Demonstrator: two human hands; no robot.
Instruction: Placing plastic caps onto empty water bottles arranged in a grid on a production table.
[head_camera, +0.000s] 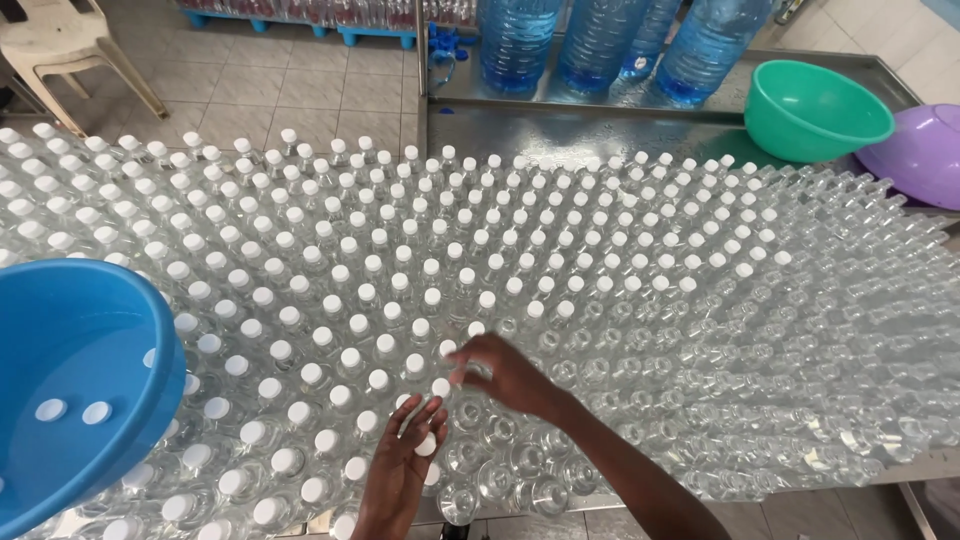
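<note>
Several rows of clear plastic bottles (620, 330) cover a metal table. Those on the left and at the back wear white caps (350, 325); those at the front right stand uncapped (700, 400). My right hand (510, 372) reaches in from the lower right and pinches a white cap (457, 377) over a bottle at the edge of the capped area. Just below it, my left hand (398, 468) hovers palm up over the bottles with a white cap (427, 446) at its fingers. A blue basin (90, 330) at the left holds loose white caps (50, 410).
A green basin (815, 110) and a purple basin (925, 150) sit at the back right of the table. Large blue water jugs (515, 45) stand on a wet metal counter (600, 115) behind. A plastic chair (60, 45) stands on the tiled floor at top left.
</note>
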